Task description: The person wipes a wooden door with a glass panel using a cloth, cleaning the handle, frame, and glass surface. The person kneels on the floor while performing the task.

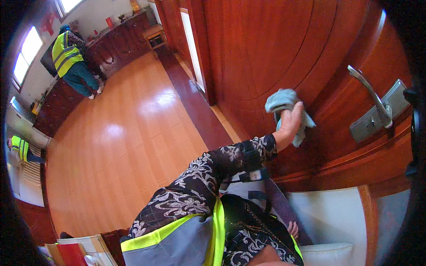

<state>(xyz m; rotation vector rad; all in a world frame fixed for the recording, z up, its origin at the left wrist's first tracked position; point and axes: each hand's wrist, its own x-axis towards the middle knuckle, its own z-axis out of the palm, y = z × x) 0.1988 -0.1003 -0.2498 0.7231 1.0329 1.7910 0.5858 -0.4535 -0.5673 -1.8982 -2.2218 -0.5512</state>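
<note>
My left hand point(290, 124) holds a pale grey-green cloth point(283, 97) against the panel of a reddish-brown wooden door point(253, 50). Part of the cloth hangs below the hand, and most of the fingers are hidden by it. To the right of that hand are the door's silver lever handle point(374, 96) and its metal lock plate point(362, 128). Low beside my body, my right hand point(293, 229) shows only its fingers, near a dark purplish strip point(286, 206); whether it holds anything is not visible.
A person in a yellow vest point(66, 55) stands by dark carved cabinets point(113, 50); another point(20, 148) is at the far left. Wooden flooring point(126, 149) stretches to the left. A white cushion point(327, 254) lies at lower right, and a framed board point(80, 249) at lower left.
</note>
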